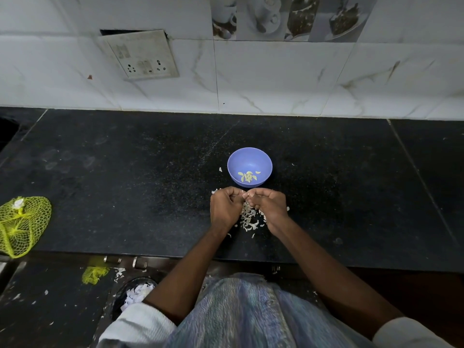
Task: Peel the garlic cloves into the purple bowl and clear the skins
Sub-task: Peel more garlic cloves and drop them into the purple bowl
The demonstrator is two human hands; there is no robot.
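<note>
Round, smooth purple bowl (249, 167) sits mid-counter on the speckled black stone countertop (125, 172), a few pale peeled cloves (248, 176) in the bottom. Just in front, left hand (224, 209) and right hand (270, 205) are curled fingertip to fingertip, pinching something tiny, can't tell what, above a papery heap of skins (249, 218). Yellow mesh bag (21, 223) lies far left.

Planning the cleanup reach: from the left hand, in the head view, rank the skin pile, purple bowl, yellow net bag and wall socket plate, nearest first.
1. Skin pile: on the counter just right of the left hand, between the two hands.
2. Purple bowl: just beyond the hands, toward the wall.
3. Yellow net bag: far left, at the counter edge.
4. Wall socket plate: up on the tiled wall, left of centre.
</note>
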